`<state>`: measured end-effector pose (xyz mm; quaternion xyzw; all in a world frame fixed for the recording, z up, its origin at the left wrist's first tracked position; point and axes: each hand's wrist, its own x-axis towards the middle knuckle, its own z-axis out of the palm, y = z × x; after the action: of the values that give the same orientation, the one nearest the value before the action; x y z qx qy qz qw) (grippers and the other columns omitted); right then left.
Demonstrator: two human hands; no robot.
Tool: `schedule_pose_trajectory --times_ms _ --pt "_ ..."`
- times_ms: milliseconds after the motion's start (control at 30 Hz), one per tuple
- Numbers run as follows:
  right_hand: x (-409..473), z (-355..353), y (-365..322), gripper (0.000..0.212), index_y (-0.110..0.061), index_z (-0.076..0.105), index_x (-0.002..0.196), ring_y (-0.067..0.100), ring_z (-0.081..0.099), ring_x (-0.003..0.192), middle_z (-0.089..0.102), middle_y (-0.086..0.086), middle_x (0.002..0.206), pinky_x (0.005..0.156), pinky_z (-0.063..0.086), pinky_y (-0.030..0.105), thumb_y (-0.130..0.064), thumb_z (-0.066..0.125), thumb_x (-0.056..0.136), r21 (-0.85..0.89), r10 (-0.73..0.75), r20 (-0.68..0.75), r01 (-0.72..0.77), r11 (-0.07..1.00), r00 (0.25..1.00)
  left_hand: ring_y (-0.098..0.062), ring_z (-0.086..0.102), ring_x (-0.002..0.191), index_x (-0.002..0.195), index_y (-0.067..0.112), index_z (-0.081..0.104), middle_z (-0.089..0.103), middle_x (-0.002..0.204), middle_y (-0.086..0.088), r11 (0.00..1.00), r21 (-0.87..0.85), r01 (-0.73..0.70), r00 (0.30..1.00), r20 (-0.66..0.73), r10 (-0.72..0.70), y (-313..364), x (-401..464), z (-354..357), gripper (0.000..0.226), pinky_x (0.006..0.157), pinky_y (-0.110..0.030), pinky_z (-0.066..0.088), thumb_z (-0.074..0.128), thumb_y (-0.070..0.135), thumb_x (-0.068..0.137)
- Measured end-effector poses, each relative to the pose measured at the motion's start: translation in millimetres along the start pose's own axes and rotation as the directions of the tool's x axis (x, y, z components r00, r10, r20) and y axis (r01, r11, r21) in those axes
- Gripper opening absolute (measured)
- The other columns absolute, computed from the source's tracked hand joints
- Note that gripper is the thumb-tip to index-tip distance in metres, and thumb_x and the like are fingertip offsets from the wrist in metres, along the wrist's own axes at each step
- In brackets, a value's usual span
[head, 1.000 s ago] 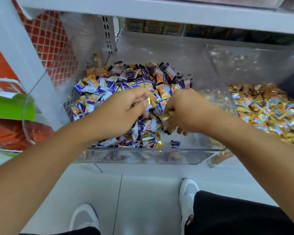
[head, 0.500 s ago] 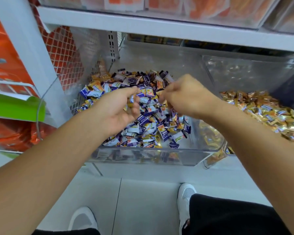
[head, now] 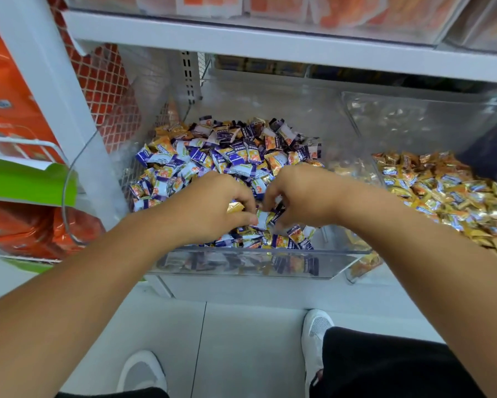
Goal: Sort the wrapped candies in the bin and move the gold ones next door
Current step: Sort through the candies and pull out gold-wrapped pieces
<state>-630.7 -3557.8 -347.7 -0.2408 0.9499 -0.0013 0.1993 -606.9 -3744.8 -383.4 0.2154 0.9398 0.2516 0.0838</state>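
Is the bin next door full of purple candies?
No, the bin next door holds a heap of gold candies; the purple-and-white ones lie in the bin where both hands are.

A single wide-angle view from the person's head looks forward and steeply down. It sits close above the clear plastic candy bin (head: 241,264) on a white metal shelf (head: 270,38), reaching down to the pale tiled floor (head: 235,340).

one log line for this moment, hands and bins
left hand: holds gold candy | right hand: fingers curled in mixed pile | mixed bin: unsorted | gold bin: right, gold only
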Motion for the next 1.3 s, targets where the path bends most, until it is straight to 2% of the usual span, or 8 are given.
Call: schedule_pose_trajectory --times_ms 533,733,933,1033,1100,1167,1233,1300 --pt "11 22 -5 0.033 -0.019 0.045 0.067 0.023 0.052 0.061 0.051 0.001 0.069 0.053 0.041 0.028 -0.021 0.074 0.085 -0.113 0.008 -0.124 -0.022 0.993 0.992 -0.011 0.064 0.08 0.072 0.036 0.065 0.068 0.083 0.014 0.996 0.078 0.038 0.999 -0.01 -0.037 -7 1 -3 0.02 0.08 -0.04 0.054 0.066 0.036 0.092" --pt "-10 -6 8 0.027 0.003 0.063 0.076 0.026 0.056 0.06 0.062 0.012 0.067 0.056 0.048 0.033 -0.02 0.065 0.091 0.245 0.054 -0.098 -0.029 0.969 0.994 -0.019 0.046 0.054 0.089 0.01 0.064 0.055 0.068 -0.006 0.764 -0.592 0.257 0.949 0.006 -0.315 2 -2 -17 0.021 0.043 -0.026 0.035 0.054 0.024 0.1" --pt "-30 -19 -15 0.017 0.002 0.056 0.102 0.031 0.074 0.078 0.073 0.025 0.093 0.06 0.063 0.034 0.003 0.046 0.088 0.964 0.069 0.204 -0.187 -0.191 0.977 -0.021 0.071 0.069 0.1 0.0 0.059 0.074 0.092 -0.019 0.197 -0.933 0.302 0.87 0.185 -0.457 17 -7 -26 0.017 0.045 -0.023 0.053 0.052 0.015 0.098" --pt "-22 -15 -18 0.018 -0.002 0.057 0.095 0.023 0.071 0.063 0.072 0.018 0.079 0.05 0.06 0.028 0.007 0.045 0.085 0.919 0.1 0.232 -0.184 -0.349 0.968 -0.024 0.072 0.073 0.107 -0.004 0.061 0.073 0.089 -0.019 0.115 -0.948 0.296 0.845 0.204 -0.494 17 -7 -26 0.022 0.044 -0.021 0.053 0.061 0.015 0.095" --pt "-15 -9 -15 0.012 -0.009 0.052 0.08 0.012 0.058 0.048 0.062 0.007 0.064 0.035 0.046 0.018 0.001 0.052 0.087 0.941 0.155 0.264 -0.218 -0.259 0.952 -0.026 0.071 0.077 0.109 -0.004 0.062 0.073 0.091 -0.021 0.087 -0.952 0.294 0.833 0.21 -0.512 16 -8 -25 0.024 0.044 -0.021 0.053 0.065 0.015 0.094" --pt "-9 -3 -9 0.019 -0.009 0.052 0.074 0.014 0.042 0.044 0.049 0.007 0.06 0.033 0.03 0.017 -0.01 0.062 0.09 0.942 0.237 0.174 -0.232 0.243 0.956 -0.025 0.068 0.078 0.111 -0.002 0.062 0.074 0.098 -0.02 0.089 -0.949 0.303 0.823 0.213 -0.527 14 -8 -24 0.025 0.045 -0.021 0.053 0.066 0.015 0.094" --pt "-6 4 -8 0.03 -0.001 0.067 0.081 0.027 0.053 0.055 0.058 0.017 0.071 0.044 0.042 0.028 -0.03 0.068 0.092 0.522 0.191 0.042 -0.185 0.833 0.981 -0.022 0.065 0.077 0.113 0.0 0.062 0.075 0.103 -0.019 0.115 -0.943 0.312 0.826 0.21 -0.522 14 -9 -23 0.023 0.048 -0.022 0.054 0.064 0.016 0.095" --pt "-3 14 -14 0.037 -0.004 0.077 0.092 0.029 0.067 0.08 0.071 0.014 0.093 0.071 0.058 0.036 -0.04 0.073 0.087 0.149 0.103 0.031 -0.107 0.983 0.994 -0.02 0.067 0.074 0.112 0.001 0.059 0.076 0.098 -0.016 0.134 -0.942 0.308 0.841 0.203 -0.502 15 -8 -23 0.019 0.05 -0.023 0.056 0.057 0.015 0.099"
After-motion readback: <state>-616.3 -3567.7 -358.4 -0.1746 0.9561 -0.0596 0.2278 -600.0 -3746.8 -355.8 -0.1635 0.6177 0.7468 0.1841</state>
